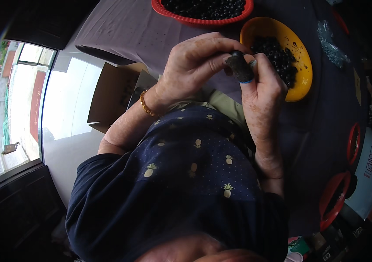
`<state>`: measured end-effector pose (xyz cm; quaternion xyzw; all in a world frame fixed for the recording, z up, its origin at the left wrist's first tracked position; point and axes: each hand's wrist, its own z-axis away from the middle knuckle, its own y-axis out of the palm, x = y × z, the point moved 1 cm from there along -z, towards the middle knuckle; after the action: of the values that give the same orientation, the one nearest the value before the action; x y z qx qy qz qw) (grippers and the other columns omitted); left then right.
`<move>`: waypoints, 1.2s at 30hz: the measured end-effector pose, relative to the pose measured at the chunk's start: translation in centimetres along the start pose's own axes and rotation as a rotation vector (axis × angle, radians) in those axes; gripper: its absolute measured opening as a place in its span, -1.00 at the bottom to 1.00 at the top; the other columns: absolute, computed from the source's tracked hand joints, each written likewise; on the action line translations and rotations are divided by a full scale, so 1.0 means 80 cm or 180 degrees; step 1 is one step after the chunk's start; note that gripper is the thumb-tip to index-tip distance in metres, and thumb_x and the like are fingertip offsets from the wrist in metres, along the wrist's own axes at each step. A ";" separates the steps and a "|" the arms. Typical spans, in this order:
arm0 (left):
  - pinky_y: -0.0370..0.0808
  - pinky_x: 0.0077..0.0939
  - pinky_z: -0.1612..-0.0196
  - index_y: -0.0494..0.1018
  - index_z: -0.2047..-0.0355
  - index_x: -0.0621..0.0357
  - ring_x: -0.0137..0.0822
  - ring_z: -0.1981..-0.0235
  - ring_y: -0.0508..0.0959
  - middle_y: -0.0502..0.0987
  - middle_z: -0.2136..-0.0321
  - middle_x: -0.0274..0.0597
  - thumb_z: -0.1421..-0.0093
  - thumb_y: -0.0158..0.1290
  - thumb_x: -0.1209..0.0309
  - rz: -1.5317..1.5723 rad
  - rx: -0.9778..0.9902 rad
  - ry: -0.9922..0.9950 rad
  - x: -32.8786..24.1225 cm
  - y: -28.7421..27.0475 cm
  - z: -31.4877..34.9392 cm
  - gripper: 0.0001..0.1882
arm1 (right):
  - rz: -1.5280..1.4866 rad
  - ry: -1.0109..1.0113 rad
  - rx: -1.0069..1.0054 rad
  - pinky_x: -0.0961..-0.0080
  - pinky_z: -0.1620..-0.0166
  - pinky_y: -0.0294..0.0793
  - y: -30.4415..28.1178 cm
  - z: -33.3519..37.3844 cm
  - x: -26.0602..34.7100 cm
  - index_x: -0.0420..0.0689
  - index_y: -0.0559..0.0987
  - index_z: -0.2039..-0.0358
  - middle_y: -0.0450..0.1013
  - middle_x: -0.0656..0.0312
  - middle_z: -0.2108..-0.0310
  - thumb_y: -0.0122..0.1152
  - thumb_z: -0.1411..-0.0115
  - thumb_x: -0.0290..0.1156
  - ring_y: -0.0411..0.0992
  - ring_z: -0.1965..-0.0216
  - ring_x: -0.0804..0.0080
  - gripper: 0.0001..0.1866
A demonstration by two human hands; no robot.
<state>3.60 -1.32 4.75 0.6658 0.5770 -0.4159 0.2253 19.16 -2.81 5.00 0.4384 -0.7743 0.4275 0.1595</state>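
At upper centre, the left hand [194, 61] pinches a small dark ball [237, 53] between fingertips; it looks light, smooth, probably slippery, best held by its sides. Beside it, the right hand [265, 89] wears a dark thumb cover [240, 70]; whether it grips cannot be told. Rightward, a yellow bowl [304, 70] holds similar balls [277, 56].

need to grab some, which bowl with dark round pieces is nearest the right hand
The yellow bowl: the right hand overlaps its lower-left side in view, while the red bowl sits farther off at the top edge.
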 end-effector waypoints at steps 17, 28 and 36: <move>0.43 -0.77 0.37 0.46 0.14 0.31 -0.52 0.41 0.55 0.56 0.39 -0.24 -0.21 0.00 0.38 0.1501 0.0491 -0.1544 -0.012 -0.024 0.001 -0.72 | -0.0002 -0.0569 0.0383 0.42 0.58 0.41 -0.003 -0.012 -0.007 -0.17 0.38 0.57 0.39 0.23 0.67 0.37 0.08 -0.38 0.44 0.62 0.30 -0.71; 0.60 -0.45 0.32 0.44 0.17 0.44 -0.53 0.52 0.50 0.48 0.56 -0.25 -0.17 -0.03 0.40 0.2729 0.0895 -0.2059 0.017 -0.032 -0.005 -0.68 | 0.0069 -0.0959 0.0848 0.50 0.59 0.39 -0.012 -0.019 -0.011 -0.14 0.39 0.62 0.34 0.29 0.72 0.43 0.16 -0.32 0.41 0.67 0.39 -0.67; 0.58 -0.33 0.25 0.38 0.14 0.48 -0.57 0.59 0.35 0.39 0.54 -0.27 -0.20 -0.10 0.37 0.3293 0.0804 -0.1663 0.043 -0.040 -0.001 -0.64 | 0.0630 -0.0301 0.0213 0.42 0.49 0.44 -0.001 -0.009 -0.018 -0.17 0.41 0.46 0.42 0.20 0.56 0.24 0.07 -0.52 0.46 0.54 0.28 -0.82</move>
<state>0.57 1.51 2.55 0.7578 0.0490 -0.4677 0.4524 19.95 -1.51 4.59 0.3846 -0.8058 0.4455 0.0651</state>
